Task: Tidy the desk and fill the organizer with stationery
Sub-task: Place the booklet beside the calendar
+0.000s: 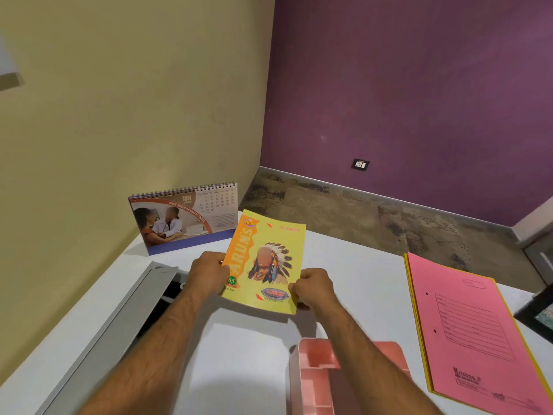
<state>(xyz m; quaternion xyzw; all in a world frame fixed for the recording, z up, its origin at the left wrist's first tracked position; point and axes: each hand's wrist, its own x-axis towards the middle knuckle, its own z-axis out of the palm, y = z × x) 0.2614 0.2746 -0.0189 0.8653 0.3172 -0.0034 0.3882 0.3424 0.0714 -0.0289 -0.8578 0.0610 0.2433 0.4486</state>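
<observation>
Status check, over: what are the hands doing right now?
Left hand and right hand both shut on yellow notebook, raised over desk. Pink organizer empty where visible. Nothing in the way.

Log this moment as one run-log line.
left hand: holds notebook | right hand: holds notebook | organizer: compartments empty | pink folder: on desk

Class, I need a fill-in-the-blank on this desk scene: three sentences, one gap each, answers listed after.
1. Both hands, left hand and right hand, hold a yellow ____ above the white desk.
2. The desk calendar stands against the ____ wall.
3. The pink file folder lies to the ____ of the pink organizer.

Missing words: notebook; beige; right
</observation>
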